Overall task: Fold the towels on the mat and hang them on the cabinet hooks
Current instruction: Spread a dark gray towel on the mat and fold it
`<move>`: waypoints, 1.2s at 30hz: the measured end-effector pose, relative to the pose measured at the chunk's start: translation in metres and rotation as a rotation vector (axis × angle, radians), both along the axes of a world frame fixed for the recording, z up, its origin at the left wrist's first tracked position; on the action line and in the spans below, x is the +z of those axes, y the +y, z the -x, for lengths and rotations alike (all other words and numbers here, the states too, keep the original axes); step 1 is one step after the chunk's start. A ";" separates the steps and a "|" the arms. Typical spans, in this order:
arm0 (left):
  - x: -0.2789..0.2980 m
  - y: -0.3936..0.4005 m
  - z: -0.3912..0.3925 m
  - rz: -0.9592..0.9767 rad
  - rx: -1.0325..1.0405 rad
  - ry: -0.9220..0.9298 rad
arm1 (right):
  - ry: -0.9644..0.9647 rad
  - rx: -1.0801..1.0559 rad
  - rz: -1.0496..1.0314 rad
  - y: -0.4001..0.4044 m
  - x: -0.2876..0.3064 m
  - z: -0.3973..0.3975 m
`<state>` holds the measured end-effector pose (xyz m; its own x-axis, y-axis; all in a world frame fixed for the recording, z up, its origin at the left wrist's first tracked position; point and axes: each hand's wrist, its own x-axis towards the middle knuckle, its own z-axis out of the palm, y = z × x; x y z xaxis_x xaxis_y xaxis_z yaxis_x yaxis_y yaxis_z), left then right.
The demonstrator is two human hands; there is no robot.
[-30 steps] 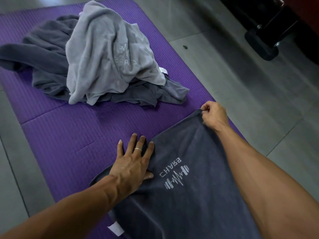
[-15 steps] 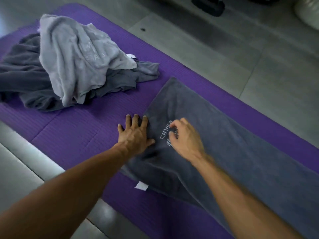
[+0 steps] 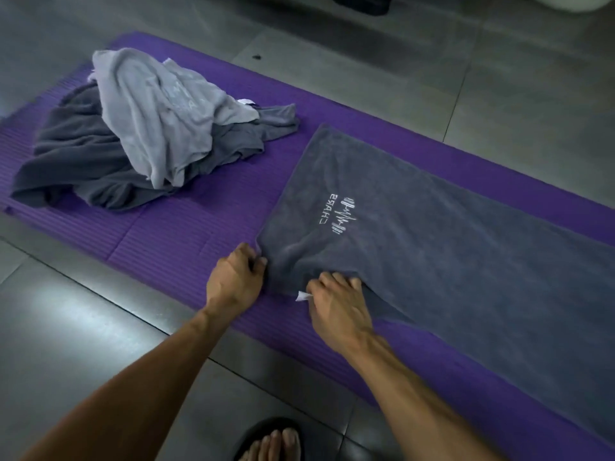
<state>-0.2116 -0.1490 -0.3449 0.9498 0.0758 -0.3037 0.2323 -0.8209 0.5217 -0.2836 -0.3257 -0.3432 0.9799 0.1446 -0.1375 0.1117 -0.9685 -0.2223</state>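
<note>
Gripping the near corner of the dark towel (image 3: 432,247), left hand (image 3: 234,281) and right hand (image 3: 337,306) (previously smoothing it flat) now begin the fold.

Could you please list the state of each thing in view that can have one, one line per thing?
dark towel: spread flat on the mat, near corner bunched, not yet folded
light towel: crumpled, on top of the pile
pile: dark towels, heaped, unfolded
mat: unrolled on the floor
left hand: grips the dark towel's corner
right hand: pinches its near edge by the white tag
</note>
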 end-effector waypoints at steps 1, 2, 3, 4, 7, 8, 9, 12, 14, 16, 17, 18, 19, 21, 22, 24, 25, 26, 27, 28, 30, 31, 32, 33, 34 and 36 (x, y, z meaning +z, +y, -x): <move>0.002 0.005 -0.003 0.010 0.052 -0.014 | 0.001 0.001 -0.033 0.005 0.002 0.000; 0.004 0.012 -0.007 -0.003 0.089 -0.016 | 0.025 0.008 -0.089 0.012 0.006 0.000; 0.007 0.021 -0.010 -0.037 0.094 -0.004 | 0.054 0.005 -0.155 0.018 0.009 0.000; 0.009 0.029 -0.012 -0.095 0.066 0.016 | 0.078 -0.004 -0.212 0.023 0.012 0.000; 0.012 0.033 -0.008 -0.271 -0.100 -0.067 | 0.104 -0.035 -0.296 0.023 0.015 0.006; 0.013 0.025 -0.003 -0.274 -0.162 -0.183 | 0.089 -0.055 -0.301 0.016 0.016 0.012; 0.013 0.012 0.004 -0.250 -0.254 -0.301 | 0.065 -0.086 -0.289 0.005 0.016 0.020; 0.011 -0.039 0.036 -0.078 -0.678 -0.517 | -0.037 -0.240 -0.193 -0.039 0.016 0.055; 0.003 -0.074 0.061 -0.029 -0.979 -0.579 | -0.062 -0.390 -0.135 -0.072 0.016 0.081; -0.005 -0.101 0.076 -0.047 -1.170 -0.586 | -0.062 -0.513 -0.085 -0.101 0.015 0.110; -0.008 -0.108 0.079 -0.067 -1.209 -0.571 | -0.054 -0.534 -0.060 -0.112 0.013 0.123; -0.013 -0.116 0.080 -0.079 -1.232 -0.561 | -0.037 -0.536 -0.030 -0.122 0.012 0.135; -0.017 -0.120 0.079 -0.076 -1.239 -0.559 | -0.025 -0.519 -0.004 -0.129 0.010 0.145; -0.022 -0.122 0.073 -0.018 -1.235 -0.560 | -0.027 -0.498 -0.006 -0.136 0.005 0.158; -0.021 -0.123 0.069 0.021 -1.221 -0.547 | -0.035 -0.512 -0.032 -0.139 0.004 0.159; -0.018 -0.128 0.062 0.074 -1.163 -0.489 | -0.036 -0.565 -0.095 -0.144 0.001 0.152; -0.017 -0.131 0.059 0.087 -1.128 -0.446 | -0.025 -0.586 -0.119 -0.146 0.001 0.147; -0.015 -0.135 0.058 0.091 -1.103 -0.408 | -0.007 -0.601 -0.131 -0.148 0.001 0.141; -0.014 -0.138 0.056 0.093 -1.095 -0.390 | 0.017 -0.616 -0.146 -0.149 0.000 0.136; -0.015 -0.140 0.054 0.089 -1.105 -0.396 | 0.035 -0.632 -0.167 -0.150 0.001 0.133; -0.015 -0.142 0.053 0.066 -1.151 -0.433 | 0.037 -0.620 -0.195 -0.151 0.002 0.129; -0.017 -0.141 0.053 0.061 -1.170 -0.443 | 0.023 -0.589 -0.178 -0.151 0.002 0.129; -0.017 -0.140 0.053 0.056 -1.184 -0.445 | 0.010 -0.555 -0.144 -0.151 0.001 0.131; -0.017 -0.139 0.053 0.052 -1.198 -0.440 | 0.009 -0.530 -0.115 -0.150 0.002 0.133; -0.017 -0.138 0.053 0.041 -1.203 -0.429 | 0.016 -0.514 -0.098 -0.151 0.002 0.135; -0.019 -0.137 0.051 0.023 -1.203 -0.387 | 0.062 -0.505 -0.107 -0.151 0.004 0.136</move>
